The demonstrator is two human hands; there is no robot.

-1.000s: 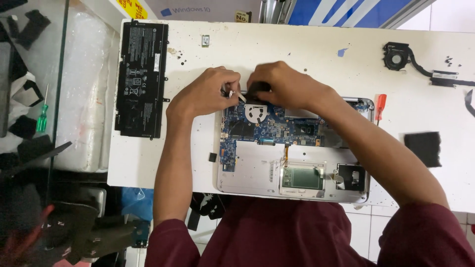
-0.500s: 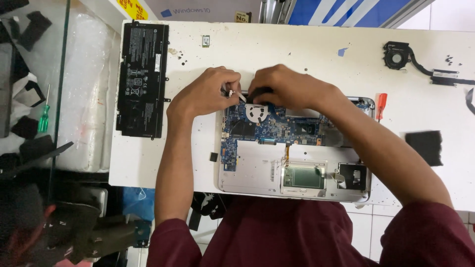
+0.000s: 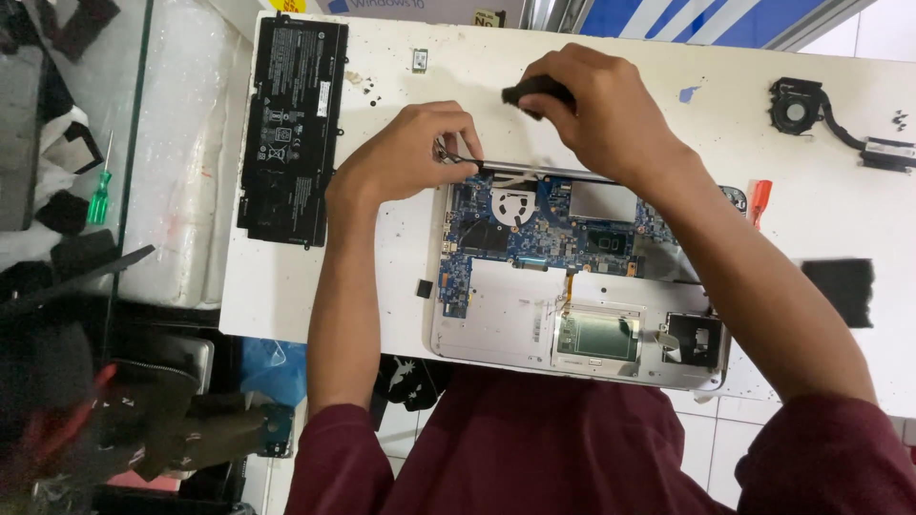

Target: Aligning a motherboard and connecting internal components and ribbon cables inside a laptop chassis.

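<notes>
On the white tabletop [image 3: 382, 305] I see an opened laptop chassis [image 3: 506, 324] with its blue circuit board [image 3: 534, 224] bared. My left hand [image 3: 410, 157] is pinched shut on thin metal tweezers [image 3: 456, 158], their tip at the chassis's far edge. My right hand [image 3: 596, 110] hangs just beyond that edge, fingers closed around a small black part [image 3: 530, 92]. A flat black battery [image 3: 291, 129] lies well to the left; a cooling fan [image 3: 797, 103] sits far right, near an orange-handled screwdriver [image 3: 759, 200].

Dark maroon short-sleeved shirt, sleeves ending above the elbows, bare forearms, bare hands [image 3: 410, 157], no gloves
</notes>
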